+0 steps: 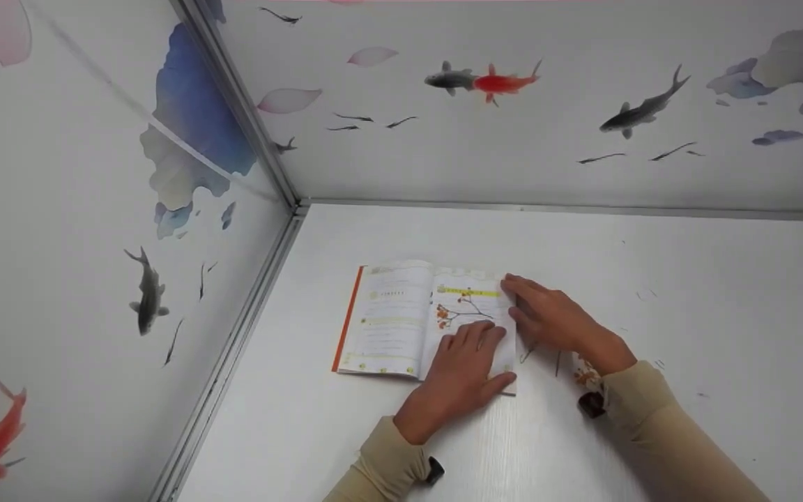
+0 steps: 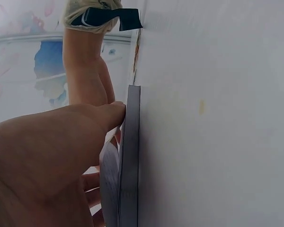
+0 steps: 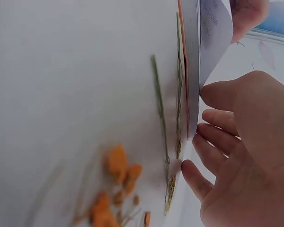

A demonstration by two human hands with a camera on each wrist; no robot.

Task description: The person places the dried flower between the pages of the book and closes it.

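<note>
An open book (image 1: 384, 321) with an orange cover edge lies on the white table. On its right page shows a thin branch with orange clusters (image 1: 441, 317); whether it is real or printed I cannot tell. My left hand (image 1: 461, 369) rests on the lower part of that page, fingers extended, thumb near the bottom right corner. At the book's right edge, my right hand (image 1: 558, 317) touches the page side with thumb and fingertips. In the right wrist view, a page (image 3: 215, 38) curves up from the block between the two hands.
Thin green stems (image 3: 160, 104) and an orange dried sprig (image 3: 116, 165) lie on the table beside the book's right edge, partly under my right wrist. Wall panels (image 1: 401, 160) with painted fish meet the table at the back and left. Dark straps (image 1: 591, 404) hang at both cuffs.
</note>
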